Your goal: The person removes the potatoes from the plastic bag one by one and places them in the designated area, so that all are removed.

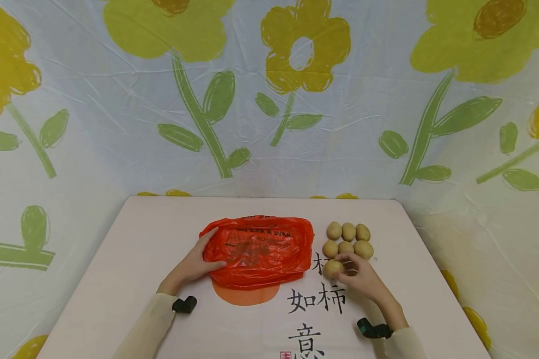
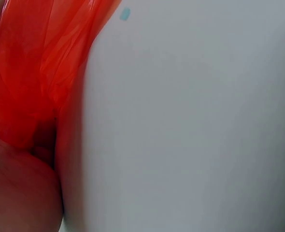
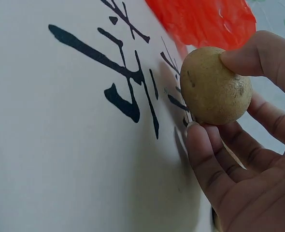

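Note:
Between the thumb and fingers of my right hand is a small round potato, pinched just above the table in front of the other potatoes. Several more potatoes lie in two short rows behind that hand. A red plastic bag with dark printing lies spread left of them. My left hand holds the bag's left side, its thumb over the front part and its fingers further back. In the left wrist view red film hides part of that hand, so the fingertips do not show.
The pale table cover bears black brush characters and an orange printed shape partly under the bag. Behind the table's far edge hangs a flower-print sheet. A dark band sits on each wrist.

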Motion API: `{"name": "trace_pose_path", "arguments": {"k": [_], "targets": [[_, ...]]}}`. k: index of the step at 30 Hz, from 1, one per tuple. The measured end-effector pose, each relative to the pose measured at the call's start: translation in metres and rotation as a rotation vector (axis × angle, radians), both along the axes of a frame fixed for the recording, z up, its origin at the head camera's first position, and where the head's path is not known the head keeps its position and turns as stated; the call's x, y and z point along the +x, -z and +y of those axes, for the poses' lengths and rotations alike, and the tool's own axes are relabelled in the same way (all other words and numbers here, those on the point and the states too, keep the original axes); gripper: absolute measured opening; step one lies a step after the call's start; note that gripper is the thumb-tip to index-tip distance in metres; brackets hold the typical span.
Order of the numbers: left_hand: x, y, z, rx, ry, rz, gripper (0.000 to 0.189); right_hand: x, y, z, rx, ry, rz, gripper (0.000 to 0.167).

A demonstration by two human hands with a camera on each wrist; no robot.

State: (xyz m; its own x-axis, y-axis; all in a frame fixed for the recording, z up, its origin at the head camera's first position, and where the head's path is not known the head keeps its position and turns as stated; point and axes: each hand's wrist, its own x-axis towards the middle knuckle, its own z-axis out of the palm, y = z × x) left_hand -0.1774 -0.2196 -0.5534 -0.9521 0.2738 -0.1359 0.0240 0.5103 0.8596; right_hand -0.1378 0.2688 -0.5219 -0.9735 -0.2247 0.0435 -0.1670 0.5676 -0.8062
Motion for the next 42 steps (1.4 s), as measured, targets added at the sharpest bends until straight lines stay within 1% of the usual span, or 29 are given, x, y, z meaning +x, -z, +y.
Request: {"name": "trace_pose_path", "arguments": {"k": [2,11,20,25,32,37,42], "targets": [[0.0,-0.0004,0.0002,0.001,0.002,-0.002,0.108,0.0001,0.0019,0.0018,0.003,-0.01,0.011,0.033],[-0.0004,-0.0017,0.0005,0.012,0.002,-0.016,0.107,-0.0009,0.0098,0.005,-0.012,-0.003,0.005,0.034],[-0.001,-0.003,0.0015,0.01,-0.001,-0.025,0.108,-0.0015,0.0063,0.0026,0.008,0.016,-0.009,0.035],[-0.0011,-0.0019,0.001,0.014,0.0,-0.025,0.108,-0.0017,0.0049,0.0016,0.024,0.033,-0.027,0.035],[-0.001,-0.0008,0.0007,0.011,-0.002,-0.03,0.107,-0.0028,0.0058,0.0029,0.034,0.024,-0.023,0.035],[-0.001,-0.001,0.0003,0.011,-0.001,-0.029,0.107,-0.003,0.0064,0.0027,0.063,0.052,-0.034,0.036],[-0.001,-0.0016,0.0011,0.01,-0.001,-0.029,0.108,-0.0031,0.0082,0.0039,0.071,0.059,-0.03,0.037]]}}
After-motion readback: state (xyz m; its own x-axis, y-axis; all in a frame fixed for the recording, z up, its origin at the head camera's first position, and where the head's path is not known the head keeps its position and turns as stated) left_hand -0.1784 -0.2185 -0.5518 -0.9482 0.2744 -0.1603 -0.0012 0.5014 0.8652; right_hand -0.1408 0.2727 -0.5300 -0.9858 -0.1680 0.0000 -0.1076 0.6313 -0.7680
